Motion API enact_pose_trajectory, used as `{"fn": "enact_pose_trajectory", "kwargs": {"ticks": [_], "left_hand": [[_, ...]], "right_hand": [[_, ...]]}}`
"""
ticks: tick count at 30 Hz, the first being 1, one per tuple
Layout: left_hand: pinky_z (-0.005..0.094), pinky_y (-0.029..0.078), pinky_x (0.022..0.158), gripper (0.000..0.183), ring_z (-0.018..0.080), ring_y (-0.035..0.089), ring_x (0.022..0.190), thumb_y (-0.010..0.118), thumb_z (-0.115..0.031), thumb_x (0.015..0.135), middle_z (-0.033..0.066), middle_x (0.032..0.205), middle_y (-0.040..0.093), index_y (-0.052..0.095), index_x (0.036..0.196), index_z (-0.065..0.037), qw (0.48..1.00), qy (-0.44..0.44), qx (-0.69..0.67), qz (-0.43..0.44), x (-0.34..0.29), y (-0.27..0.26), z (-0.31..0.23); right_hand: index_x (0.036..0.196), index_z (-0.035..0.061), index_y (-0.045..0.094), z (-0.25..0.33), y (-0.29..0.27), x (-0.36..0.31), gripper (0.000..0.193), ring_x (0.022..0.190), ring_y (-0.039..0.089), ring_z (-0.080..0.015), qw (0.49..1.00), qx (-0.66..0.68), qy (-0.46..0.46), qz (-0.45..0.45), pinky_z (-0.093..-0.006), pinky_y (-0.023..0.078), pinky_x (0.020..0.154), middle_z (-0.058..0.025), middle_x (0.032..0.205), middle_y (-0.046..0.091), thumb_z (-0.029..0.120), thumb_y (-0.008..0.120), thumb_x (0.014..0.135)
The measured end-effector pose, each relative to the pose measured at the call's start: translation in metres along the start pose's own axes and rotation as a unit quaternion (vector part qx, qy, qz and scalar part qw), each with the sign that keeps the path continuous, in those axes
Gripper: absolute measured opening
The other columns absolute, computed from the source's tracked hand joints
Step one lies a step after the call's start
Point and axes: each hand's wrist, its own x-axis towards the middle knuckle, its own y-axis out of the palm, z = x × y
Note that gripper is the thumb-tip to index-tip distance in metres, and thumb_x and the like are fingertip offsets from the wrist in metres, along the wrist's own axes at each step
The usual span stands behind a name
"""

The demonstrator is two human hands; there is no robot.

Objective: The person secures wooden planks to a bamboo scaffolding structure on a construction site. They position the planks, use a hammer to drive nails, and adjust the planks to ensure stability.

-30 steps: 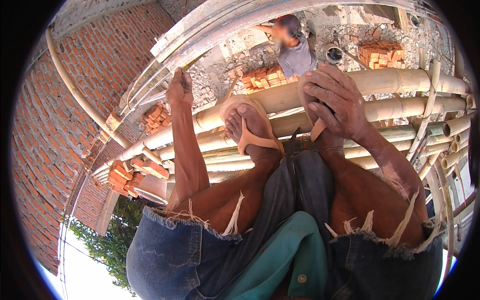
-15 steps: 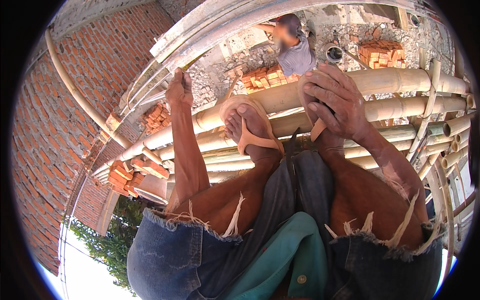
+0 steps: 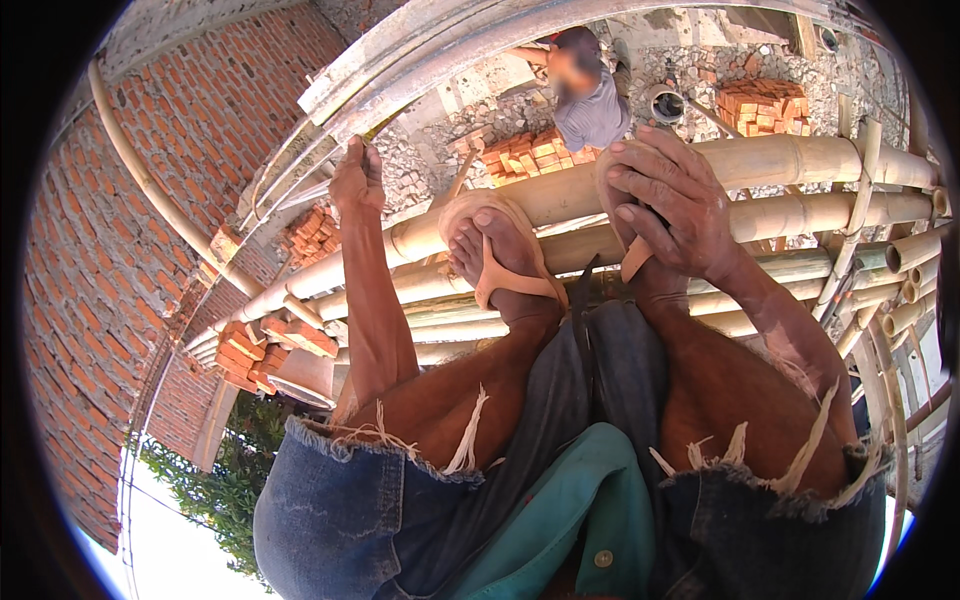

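Note:
My left hand is raised at the end of the stretched-out left arm, its fingers closed in a pinch. A thin yellowish strip shows just beyond its fingertips; what the fingers hold is too small to tell. My right hand lies draped over the front of my right foot, fingers stretched across the toes and the tan sandal. Both feet, in sandals, rest on thick bamboo poles. Beyond the left hand runs a long pale beam, curving across the top of the view.
Below, a person in a grey shirt bends beside a stack of orange bricks. A bucket and another brick stack stand on rubble farther right. Leftward rise a brick wall and a bent bamboo pole. Loose bricks sit near the poles.
My hands and feet hold almost the same places. The yellowish strip beyond the left fingertips shows slightly more clearly, and the person below has shifted a little.

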Motion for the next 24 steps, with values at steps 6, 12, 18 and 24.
{"fn": "enact_pose_trajectory", "kwargs": {"ticks": [6,12,18,24], "left_hand": [[0.0211,0.063,0.062,0.018,0.0143,0.067,0.073,0.073,-0.012,0.097,0.0078,0.088,0.07,0.07,0.105,0.003,1.0,-0.001,-0.001,0.003,0.0013,-0.0013,0.0004],[0.0208,0.063,0.061,0.017,0.0145,0.068,0.073,0.073,-0.011,0.097,0.0081,0.089,0.07,0.07,0.105,0.003,1.0,0.001,-0.006,-0.002,0.0032,-0.0017,0.001],[0.0207,0.063,0.061,0.018,0.0147,0.068,0.073,0.073,-0.011,0.096,0.0085,0.09,0.071,0.07,0.105,0.004,1.0,-0.004,-0.006,-0.001,0.0032,-0.0016,0.0004],[0.0209,0.063,0.061,0.018,0.0147,0.068,0.072,0.073,-0.012,0.097,0.0087,0.089,0.07,0.07,0.105,0.004,1.0,-0.003,-0.005,-0.004,0.0007,-0.0001,0.0]], "right_hand": [[0.118,0.0101,0.074,0.0002,0.0001,0.0,0.034,0.131,0.057,-0.0323,1.0,0.0,0.001,0.002,-0.0446,0.046,0.105,-0.0052,0.132,0.069,0.02,0.076,0.086],[0.119,0.0113,0.074,-0.0005,0.0005,-0.0004,0.034,0.132,0.057,-0.0315,1.0,0.003,0.004,0.003,-0.0445,0.047,0.105,-0.0048,0.133,0.069,0.021,0.076,0.086],[0.119,0.0119,0.073,-0.0009,0.0007,-0.0008,0.035,0.132,0.057,-0.0312,1.0,-0.002,0.001,0.002,-0.0445,0.046,0.105,-0.0044,0.134,0.068,0.021,0.076,0.086],[0.119,0.0115,0.073,-0.001,0.0008,-0.001,0.035,0.133,0.056,-0.0312,1.0,-0.002,0.001,0.003,-0.0446,0.046,0.105,-0.0045,0.134,0.068,0.02,0.076,0.086]]}}
